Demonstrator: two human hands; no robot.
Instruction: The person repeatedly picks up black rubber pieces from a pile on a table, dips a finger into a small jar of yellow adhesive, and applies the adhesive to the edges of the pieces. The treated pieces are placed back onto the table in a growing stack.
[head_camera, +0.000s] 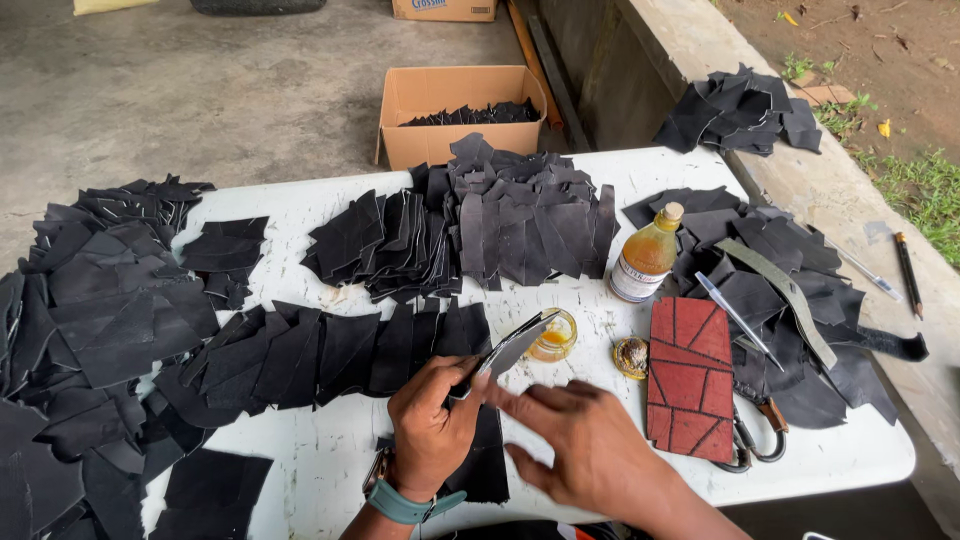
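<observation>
Work looks part done, I judge: a fanned row of black leather pieces (330, 350) lies laid out across the white table (850, 455), with heaped stacks (480, 225) behind and at both sides untouched. My left hand (430, 425) is closed around a small dark, flat-bladed tool (510, 350), its grey blade tip raised over a little glass dish of amber liquid (553, 336). My right hand (585, 440) is open, fingers spread, touching the blade. A dark piece lies beneath my left hand.
</observation>
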